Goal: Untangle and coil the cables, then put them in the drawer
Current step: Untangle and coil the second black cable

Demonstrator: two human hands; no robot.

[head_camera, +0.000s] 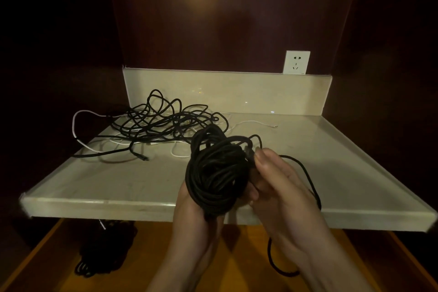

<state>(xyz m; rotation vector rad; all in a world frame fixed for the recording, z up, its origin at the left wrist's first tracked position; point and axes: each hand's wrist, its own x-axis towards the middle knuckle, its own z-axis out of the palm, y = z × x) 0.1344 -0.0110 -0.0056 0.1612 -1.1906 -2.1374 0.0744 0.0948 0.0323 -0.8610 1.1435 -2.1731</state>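
Holding the black coil [216, 170] just above the shelf's [132, 187] front edge, our left hand [194, 208] cups it while our right hand [277, 185] pinches its plug end. The tail hangs loose below the shelf, so it could snag or unravel the wraps. The tangle [163, 123] waits farther back.

A black coiled cable [214, 170] was held upright above the front edge of the bench [142, 187], its free tail looping down to the right. A tangle of black cables [166, 121] and a white cable [81, 130] lay loose at the bench's rear left. Another black cable bundle [104, 251] lay in the open wooden drawer [237, 268] below.
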